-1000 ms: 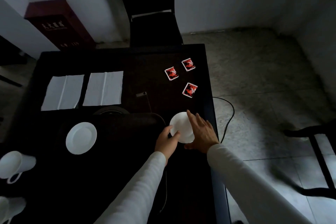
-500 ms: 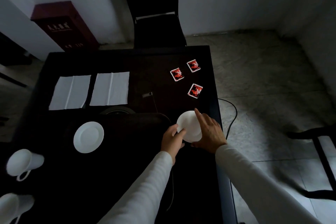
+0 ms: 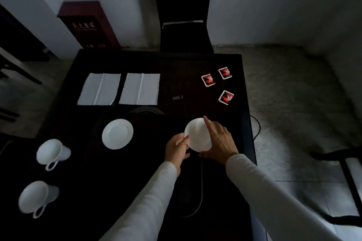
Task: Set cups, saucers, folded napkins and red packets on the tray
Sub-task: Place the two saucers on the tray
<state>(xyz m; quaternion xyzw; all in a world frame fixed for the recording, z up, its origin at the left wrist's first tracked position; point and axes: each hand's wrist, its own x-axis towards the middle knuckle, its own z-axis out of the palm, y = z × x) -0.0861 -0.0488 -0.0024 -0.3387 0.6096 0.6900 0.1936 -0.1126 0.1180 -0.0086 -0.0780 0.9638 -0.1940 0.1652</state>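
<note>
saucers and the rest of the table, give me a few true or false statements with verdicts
1. Both hands touch the same saucer. True: the left hand and right hand are on its two sides.
2. Four red packets lie on the table. False: three red packets are there.
3. A cup sits on the other saucer. False: it is bare.
4. Two napkins lie side by side. True.
5. The two cups stand upright. False: both lie on their sides.

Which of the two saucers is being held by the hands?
The right saucer, between the left hand and right hand. The other saucer lies alone, untouched, farther left.
</note>
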